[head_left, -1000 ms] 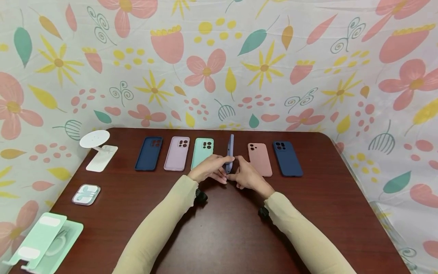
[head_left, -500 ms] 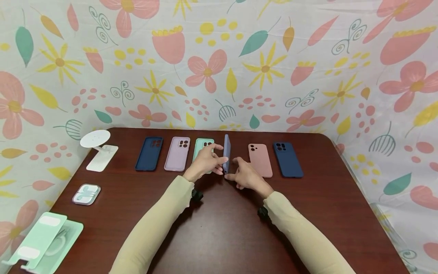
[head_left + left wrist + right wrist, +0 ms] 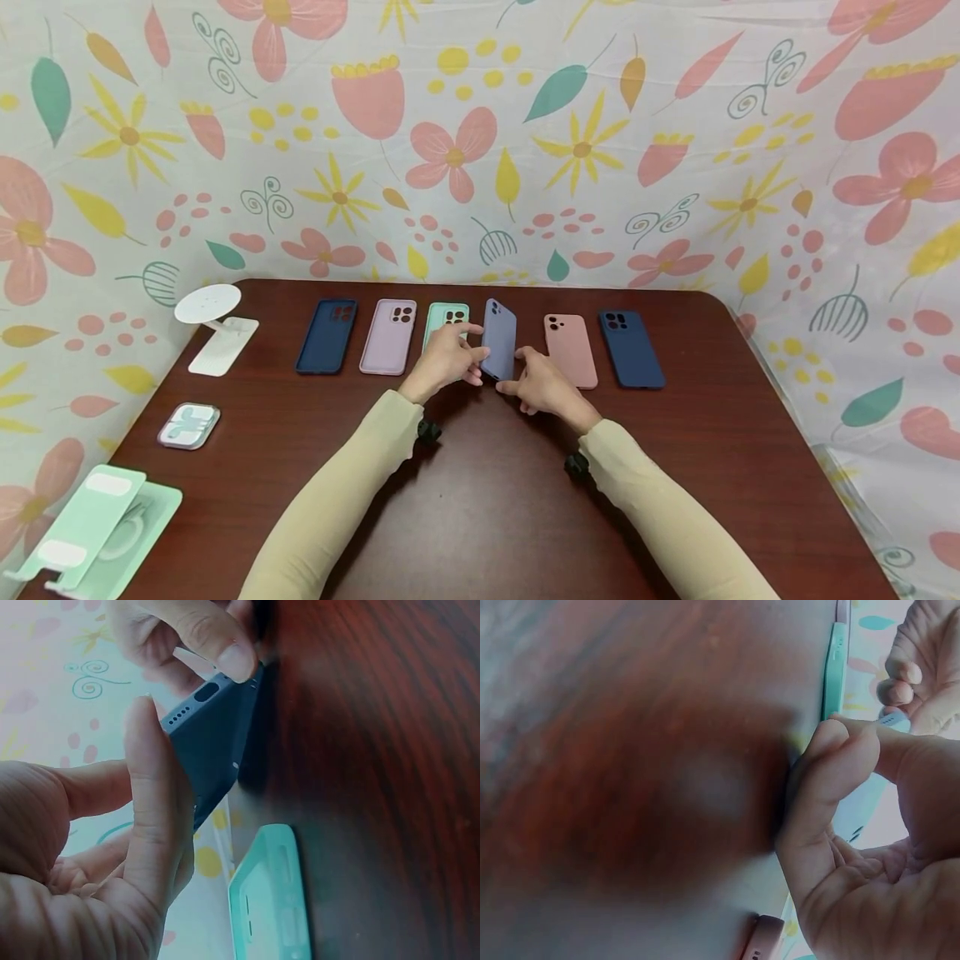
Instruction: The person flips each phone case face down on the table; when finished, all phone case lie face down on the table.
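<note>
A blue-violet phone case stands tilted, left edge raised, over a dark wooden table, between a mint case and a pink case. A person's left hand pinches the raised edge; the right hand pinches the near right corner.

Across the desk, left to right, come three cases, a tilted case, two more cases; left of these, back to front: stand, earphone box, holder.
</note>
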Demonstrator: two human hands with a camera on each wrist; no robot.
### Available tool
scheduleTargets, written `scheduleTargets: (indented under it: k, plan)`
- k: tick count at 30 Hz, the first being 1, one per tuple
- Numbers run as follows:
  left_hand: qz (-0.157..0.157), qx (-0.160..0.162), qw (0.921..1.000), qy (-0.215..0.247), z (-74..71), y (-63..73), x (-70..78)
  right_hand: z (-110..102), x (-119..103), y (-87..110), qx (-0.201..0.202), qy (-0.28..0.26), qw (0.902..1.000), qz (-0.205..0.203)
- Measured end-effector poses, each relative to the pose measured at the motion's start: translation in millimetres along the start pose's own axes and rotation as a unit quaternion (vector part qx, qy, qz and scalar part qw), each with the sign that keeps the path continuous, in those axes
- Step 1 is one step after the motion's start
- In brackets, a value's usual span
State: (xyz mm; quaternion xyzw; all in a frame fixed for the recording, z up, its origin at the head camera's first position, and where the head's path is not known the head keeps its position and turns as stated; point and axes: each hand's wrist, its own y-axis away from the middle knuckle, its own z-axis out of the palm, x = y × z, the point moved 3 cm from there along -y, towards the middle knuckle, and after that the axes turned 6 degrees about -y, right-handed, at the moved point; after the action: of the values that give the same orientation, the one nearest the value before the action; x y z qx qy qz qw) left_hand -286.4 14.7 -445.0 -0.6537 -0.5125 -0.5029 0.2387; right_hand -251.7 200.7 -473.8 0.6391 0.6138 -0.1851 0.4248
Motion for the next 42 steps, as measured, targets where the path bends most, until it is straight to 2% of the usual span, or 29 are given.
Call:
scheduleTargets:
  k: [4,13,19,30,37,39,42]
  plan:
    - [-0.005,0.005,0.9998,-0.021,3.9,-0.7,-1.2,-0.2,6.0,-2.0,-0.003,-0.002,1.0,-0.006]
    - [-0.026,-0.017,0.9949,-0.097,15.7,-0.7,0.0,-2.6,-0.8,9.1,0.02,-0.016,0.9991,0.033]
    - [-0.04,-0.028,0.9934,-0.103,22.4,-2.1,-0.6,-2.0,1.0,10.4,0.03,-0.022,0.9985,0.04]
    - [-0.063,-0.049,0.9857,-0.148,31.9,-4.6,-0.2,-3.3,2.6,10.3,0.033,-0.037,0.9976,0.048]
    - [-0.069,-0.043,0.9832,-0.164,33.8,-6.1,0.3,-2.6,1.5,11.1,0.04,-0.035,0.9972,0.053]
    - [-0.074,-0.045,0.9827,-0.164,34.1,-8.6,-2.1,-3.0,2.8,9.9,0.038,-0.038,0.997,0.055]
    - [-0.068,-0.046,0.9821,-0.169,36.1,-18.6,-13.9,-3.7,7.7,4.7,0.032,-0.045,0.9969,0.056]
